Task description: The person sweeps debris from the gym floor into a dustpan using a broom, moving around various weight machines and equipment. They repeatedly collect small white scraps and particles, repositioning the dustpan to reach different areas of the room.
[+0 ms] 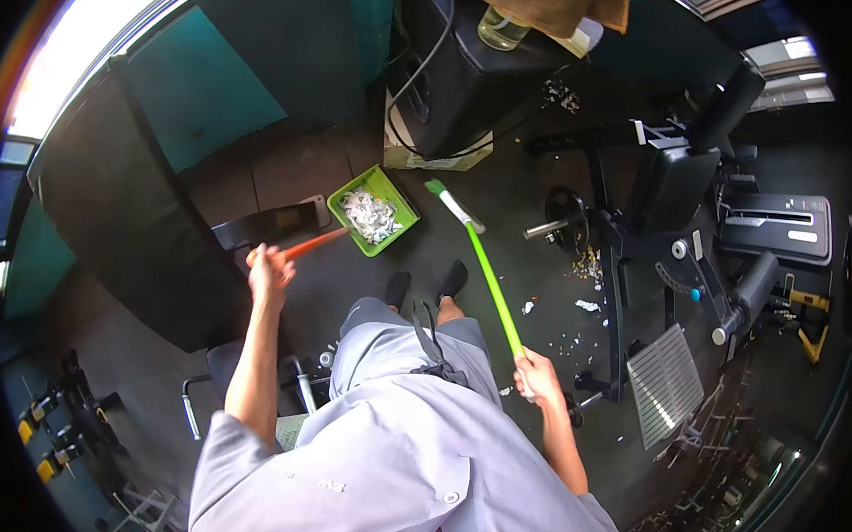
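Note:
My left hand [271, 270] is closed around an orange handle [316, 242] that runs to a green dustpan [398, 232]. Crumpled white scraps [369, 217] lie in a heap inside the pan. On the other side, my right hand [538, 377] grips the lower end of a bright green broom [494, 292]. The broom stretches away from me, and its white head with green bristles is near the floor, to the right of the dustpan and apart from it.
Litter [587, 264] and white scraps [587, 306] are strewn on the dark floor at right, beside a weight machine [677, 195]. A padded bench [137, 200] stands at left. At the back, a glass jar [501, 29] sits on a black box-shaped stand [470, 80] with a hanging cable.

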Demonstrator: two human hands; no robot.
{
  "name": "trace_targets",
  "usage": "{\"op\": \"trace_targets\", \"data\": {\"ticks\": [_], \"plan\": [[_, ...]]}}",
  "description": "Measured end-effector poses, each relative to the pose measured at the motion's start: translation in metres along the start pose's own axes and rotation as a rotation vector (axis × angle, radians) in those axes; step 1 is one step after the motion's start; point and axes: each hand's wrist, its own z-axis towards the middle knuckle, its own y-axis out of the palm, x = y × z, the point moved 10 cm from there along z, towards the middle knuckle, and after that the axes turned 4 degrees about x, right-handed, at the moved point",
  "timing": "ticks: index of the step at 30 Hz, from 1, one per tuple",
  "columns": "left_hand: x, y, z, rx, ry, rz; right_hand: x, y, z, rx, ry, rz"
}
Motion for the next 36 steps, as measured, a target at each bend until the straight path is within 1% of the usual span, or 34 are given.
{"op": "trace_targets", "data": {"ticks": [1, 2, 3, 4, 5, 7, 10, 11, 12, 13, 14, 16, 17, 19, 21, 23, 24, 25, 26, 27, 29, 31, 33, 35, 36], "plan": [[0.006, -0.031, -0.006, -0.005, 0.044, -0.028, 0.007, -0.012, -0.009, 0.013, 0.013, -0.002], [0.019, -0.044, -0.026, -0.065, 0.094, -0.054, 0.014, -0.023, -0.014, 0.042, -0.001, -0.004], [0.023, -0.056, -0.037, -0.096, 0.063, -0.074, 0.02, -0.031, -0.019, 0.073, -0.013, -0.005], [0.022, -0.075, -0.033, -0.101, 0.031, -0.111, 0.022, -0.033, -0.023, 0.085, -0.008, 0.006], [0.031, -0.085, -0.039, -0.02, 0.102, -0.077, 0.023, -0.033, -0.023, 0.106, -0.008, -0.004], [0.042, -0.077, -0.054, 0.038, 0.144, -0.096, 0.027, -0.028, -0.023, 0.142, -0.009, -0.043], [0.02, -0.033, -0.044, 0.069, 0.048, -0.071, 0.029, -0.02, 0.009, 0.115, -0.014, -0.04], [0.012, -0.018, -0.033, 0.07, 0.096, -0.044, 0.024, -0.015, 0.019, 0.105, -0.033, -0.05], [-0.002, -0.005, -0.018, 0.086, 0.086, -0.021, 0.012, -0.008, 0.03, 0.093, -0.051, -0.061], [-0.004, 0.018, -0.021, 0.085, 0.122, 0.0, 0.001, 0.001, 0.043, 0.081, -0.066, -0.072], [-0.017, 0.036, -0.009, 0.025, 0.059, 0.02, -0.01, 0.009, 0.057, 0.068, -0.087, -0.073], [-0.027, 0.067, 0.002, 0.017, 0.05, 0.01, -0.033, 0.032, 0.092, 0.04, -0.116, -0.081], [-0.037, 0.079, 0.019, -0.03, 0.052, 0.022, -0.043, 0.046, 0.112, 0.024, -0.124, -0.089], [-0.043, 0.094, 0.026, 0.073, 0.085, 0.076, -0.063, 0.081, 0.147, -0.005, -0.12, -0.078], [-0.032, 0.108, 0.026, 0.098, 0.136, 0.236, -0.075, 0.113, 0.175, 0.028, -0.11, -0.192], [-0.026, 0.114, 0.014, 0.184, 0.118, 0.249, -0.082, 0.142, 0.189, 0.061, -0.204, -0.422], [-0.026, 0.115, 0.015, 0.192, 0.112, 0.256, -0.084, 0.153, 0.195, 0.072, -0.259, -0.621], [-0.023, 0.114, 0.014, 0.204, 0.124, 0.267, -0.09, 0.163, 0.195, 0.112, -0.385, -0.79], [-0.021, 0.113, 0.013, 0.214, 0.134, 0.273, -0.075, 0.16, 0.198, 0.025, -0.299, -0.645], [-0.02, 0.11, 0.013, 0.226, 0.14, 0.276, -0.074, 0.156, 0.173, -0.06, -0.211, -0.505], [-0.022, 0.1, 0.014, 0.179, 0.114, 0.236, -0.054, 0.138, 0.149, -0.143, -0.173, -0.344], [-0.031, 0.09, 0.029, 0.137, 0.096, 0.166, -0.042, 0.114, 0.109, -0.167, -0.179, -0.211], [-0.04, 0.08, 0.041, 0.019, 0.042, 0.047, -0.03, 0.085, 0.073, -0.138, -0.124, -0.216], [-0.038, 0.066, 0.038, -0.049, -0.013, -0.004, -0.019, 0.059, 0.047, -0.104, -0.084, -0.166], [-0.025, 0.055, 0.025, -0.038, 0.072, 0.012, -0.014, 0.048, 0.039, -0.102, -0.074, -0.157]]}}
